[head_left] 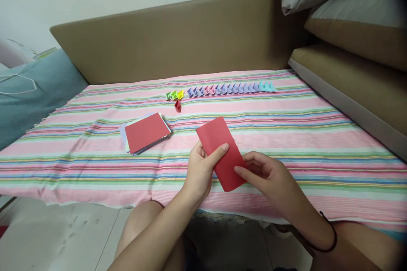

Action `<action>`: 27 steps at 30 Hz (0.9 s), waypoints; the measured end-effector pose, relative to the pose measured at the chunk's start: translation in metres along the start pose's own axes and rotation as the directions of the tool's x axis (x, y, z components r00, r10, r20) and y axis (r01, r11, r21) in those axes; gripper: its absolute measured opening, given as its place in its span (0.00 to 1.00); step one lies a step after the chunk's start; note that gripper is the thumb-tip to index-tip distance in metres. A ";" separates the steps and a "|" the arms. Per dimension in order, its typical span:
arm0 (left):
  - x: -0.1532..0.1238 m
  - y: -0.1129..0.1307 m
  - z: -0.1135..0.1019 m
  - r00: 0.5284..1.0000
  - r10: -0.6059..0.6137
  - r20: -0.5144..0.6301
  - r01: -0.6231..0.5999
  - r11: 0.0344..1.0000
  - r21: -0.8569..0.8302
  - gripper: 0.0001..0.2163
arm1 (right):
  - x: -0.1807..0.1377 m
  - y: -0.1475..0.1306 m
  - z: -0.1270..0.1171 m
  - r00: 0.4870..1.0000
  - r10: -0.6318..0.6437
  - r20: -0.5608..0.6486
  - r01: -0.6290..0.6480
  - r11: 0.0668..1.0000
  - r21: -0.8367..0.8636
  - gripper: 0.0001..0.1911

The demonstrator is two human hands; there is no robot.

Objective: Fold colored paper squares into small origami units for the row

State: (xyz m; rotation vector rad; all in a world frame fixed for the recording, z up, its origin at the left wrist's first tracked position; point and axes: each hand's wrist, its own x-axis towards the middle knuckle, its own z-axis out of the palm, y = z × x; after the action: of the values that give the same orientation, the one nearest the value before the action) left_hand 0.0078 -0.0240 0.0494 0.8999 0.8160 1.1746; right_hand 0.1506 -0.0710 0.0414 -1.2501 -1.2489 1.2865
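A red sheet of paper [219, 135], folded into a narrow rectangle, is held tilted above the striped cloth. My left hand [203, 161] grips its left side, thumb flat on top and fingers hidden beneath. At the lower right edge, my right hand [262, 171] pinches the paper between thumb and fingers. To the left lies a stack of coloured sheets [148, 132] with a red one on top. Farther back sits a small dark red folded paper boat [178, 106], in front of a row of similar boats [233, 89] in purple, pink and turquoise.
Three green and yellow paper boats [174, 95] stand at the row's left end. The striped cloth [104, 169] covers the seat up to a brown backrest [178, 38]. Cushions [356, 76] are piled at the right, and a blue-green cushion [38, 93] is at the left.
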 end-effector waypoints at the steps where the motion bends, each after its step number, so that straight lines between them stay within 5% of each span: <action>1: -0.001 0.000 0.000 1.000 -0.001 -0.016 0.002 1.000 0.016 0.15 | 0.000 0.000 0.000 1.000 0.002 -0.019 -0.003 1.000 -0.026 0.09; 10: -0.015 0.006 0.006 0.993 -0.100 0.055 0.090 0.983 0.162 0.11 | 0.000 -0.016 -0.014 0.967 -0.113 -0.227 0.111 0.994 -0.023 0.08; 17: -0.024 0.015 0.020 0.983 -0.117 0.145 0.044 0.903 0.428 0.08 | -0.004 -0.028 -0.023 0.966 -0.135 -0.219 0.137 0.991 -0.003 0.06; 27: -0.012 0.001 0.027 0.970 -0.239 0.053 0.205 0.910 0.360 0.10 | -0.002 -0.032 -0.022 0.949 -0.099 -0.299 0.084 0.995 -0.061 0.07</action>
State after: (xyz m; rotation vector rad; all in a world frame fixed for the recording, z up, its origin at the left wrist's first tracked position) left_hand 0.0292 -0.0399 0.0622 1.1146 1.0415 0.7904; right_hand 0.1718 -0.0700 0.0743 -1.3496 -1.1073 0.9609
